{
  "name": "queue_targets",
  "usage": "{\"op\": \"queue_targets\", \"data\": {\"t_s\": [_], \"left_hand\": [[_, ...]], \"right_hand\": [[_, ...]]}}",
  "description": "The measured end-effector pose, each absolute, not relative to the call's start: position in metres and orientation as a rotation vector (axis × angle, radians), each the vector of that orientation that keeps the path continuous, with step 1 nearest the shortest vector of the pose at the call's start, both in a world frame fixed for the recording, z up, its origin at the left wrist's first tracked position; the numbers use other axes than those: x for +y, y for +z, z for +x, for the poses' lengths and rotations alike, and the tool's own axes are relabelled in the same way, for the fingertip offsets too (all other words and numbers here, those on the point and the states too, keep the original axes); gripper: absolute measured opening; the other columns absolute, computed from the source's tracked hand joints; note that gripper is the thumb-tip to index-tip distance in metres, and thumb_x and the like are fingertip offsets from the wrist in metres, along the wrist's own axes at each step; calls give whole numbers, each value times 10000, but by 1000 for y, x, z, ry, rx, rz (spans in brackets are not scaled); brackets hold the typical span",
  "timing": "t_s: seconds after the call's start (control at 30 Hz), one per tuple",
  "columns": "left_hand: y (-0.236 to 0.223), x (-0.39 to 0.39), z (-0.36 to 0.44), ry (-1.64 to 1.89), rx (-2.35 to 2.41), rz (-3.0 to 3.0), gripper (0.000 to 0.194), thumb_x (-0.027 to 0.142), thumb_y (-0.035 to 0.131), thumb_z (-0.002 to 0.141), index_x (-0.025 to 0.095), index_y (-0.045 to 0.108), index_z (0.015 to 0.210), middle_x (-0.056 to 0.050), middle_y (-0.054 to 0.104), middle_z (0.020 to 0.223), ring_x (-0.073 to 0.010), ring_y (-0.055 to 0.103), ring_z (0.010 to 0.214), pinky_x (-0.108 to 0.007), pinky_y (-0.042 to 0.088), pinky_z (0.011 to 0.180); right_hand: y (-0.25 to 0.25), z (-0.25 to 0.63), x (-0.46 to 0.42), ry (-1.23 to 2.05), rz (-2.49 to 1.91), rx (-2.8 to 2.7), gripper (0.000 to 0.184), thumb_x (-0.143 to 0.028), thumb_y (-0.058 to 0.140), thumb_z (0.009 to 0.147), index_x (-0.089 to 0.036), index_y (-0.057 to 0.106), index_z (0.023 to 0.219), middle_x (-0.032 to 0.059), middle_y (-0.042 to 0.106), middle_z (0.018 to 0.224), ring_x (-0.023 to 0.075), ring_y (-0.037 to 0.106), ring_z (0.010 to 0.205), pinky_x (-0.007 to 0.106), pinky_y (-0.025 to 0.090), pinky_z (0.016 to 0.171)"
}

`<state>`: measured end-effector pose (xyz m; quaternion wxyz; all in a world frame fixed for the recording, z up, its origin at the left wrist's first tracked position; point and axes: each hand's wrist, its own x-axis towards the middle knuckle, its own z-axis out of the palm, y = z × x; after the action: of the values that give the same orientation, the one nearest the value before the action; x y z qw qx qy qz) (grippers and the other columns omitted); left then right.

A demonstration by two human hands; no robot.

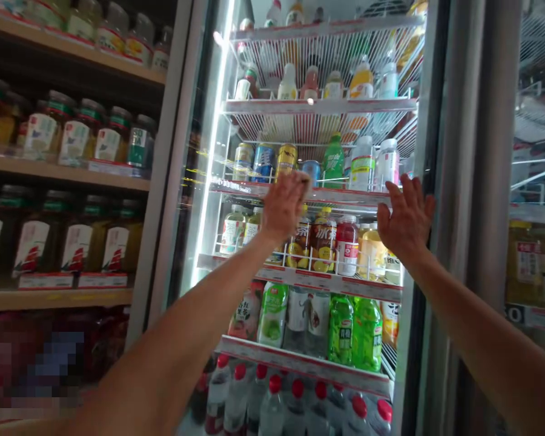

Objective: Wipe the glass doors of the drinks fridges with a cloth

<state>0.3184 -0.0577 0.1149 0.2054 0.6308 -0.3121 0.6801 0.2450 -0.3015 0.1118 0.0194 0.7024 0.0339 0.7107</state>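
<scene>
While right grip (407, 217) is holding nothing, left grip (282, 207) is seemingly grasping cloth (303, 178) | looking light, limp, best held mid-cloth | cans (264, 162) standing beyond left grip

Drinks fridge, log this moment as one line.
left hand: raised, pale item at fingers, grip unclear | right hand: open, fingers spread | drinks fridge: lit, stocked

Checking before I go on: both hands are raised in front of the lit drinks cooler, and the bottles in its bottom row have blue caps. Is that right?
Not quite: the caps on the bottom-row bottles are red, not blue, as the head view shows. The left hand and right hand are indeed raised in front of the lit drinks cooler.
</scene>
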Motion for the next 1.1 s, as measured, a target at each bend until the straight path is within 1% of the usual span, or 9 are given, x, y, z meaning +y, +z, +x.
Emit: {"op": "queue_targets", "data": {"t_s": [0.13,0.27,0.33,0.5,0.57,0.77,0.87,0.97,1.1], "left_hand": [[122,-38,326,1866,-588,1589,447,241,356,848,159,438,1280,-113,331,1443,-275,124,1401,-554,99,1150],[94,-88,311,1849,-1226,1814,457,243,358,851,221,410,1304,-30,399,1412,-210,203,1387,-455,216,1147],[88,-89,311,1848,-1272,1860,444,246,349,857,233,422,1294,-18,405,1407,-204,218,1383,-441,247,1137],[107,0,331,1927,-497,1677,453,246,373,831,141,442,1267,-129,363,1418,-262,208,1380,-514,175,1143],[107,11,333,1930,-428,1659,471,251,378,829,109,423,1276,-160,327,1432,-283,170,1388,-544,148,1139],[83,-26,322,1877,-1242,1894,464,281,395,842,230,402,1304,-34,392,1417,-212,211,1384,-443,211,1151],[90,12,331,1897,-849,1780,433,290,380,861,185,427,1279,-67,383,1418,-240,222,1377,-462,167,1162],[91,41,339,1919,-495,1665,464,285,337,883,79,380,1297,-148,275,1463,-302,124,1393,-551,86,1149],[71,2,329,1907,-914,1809,447,276,379,857,213,406,1299,-49,343,1447,-213,145,1401,-441,179,1159]], "right_hand": [[109,246,-297,2225,2191,81,503,-293,388,862,-202,379,1357,135,288,1474,295,226,1373,589,216,1059],[106,247,-297,2215,2181,93,495,-322,405,861,-195,406,1340,146,296,1469,295,231,1371,574,215,1062],[105,246,-298,2214,2168,114,481,-331,384,872,-206,414,1336,131,314,1463,277,230,1373,546,210,1075],[104,246,-296,2213,2189,79,490,-337,364,874,-188,415,1338,138,317,1461,272,229,1375,531,205,1079],[103,247,-294,2227,2195,64,494,-338,361,875,-185,411,1343,146,309,1463,279,228,1375,541,202,1076],[98,249,-296,2243,2133,123,485,-343,371,873,-221,418,1339,122,318,1463,270,235,1375,533,210,1078],[97,249,-296,2226,2142,123,485,-336,358,879,-204,412,1342,133,320,1459,267,231,1376,531,206,1081],[96,251,-294,2220,2166,74,495,-350,372,874,-195,407,1343,141,312,1462,278,220,1377,548,205,1075],[95,255,-293,2248,2146,46,497,-383,351,881,-222,402,1348,122,309,1466,277,228,1375,554,202,1074]]}}
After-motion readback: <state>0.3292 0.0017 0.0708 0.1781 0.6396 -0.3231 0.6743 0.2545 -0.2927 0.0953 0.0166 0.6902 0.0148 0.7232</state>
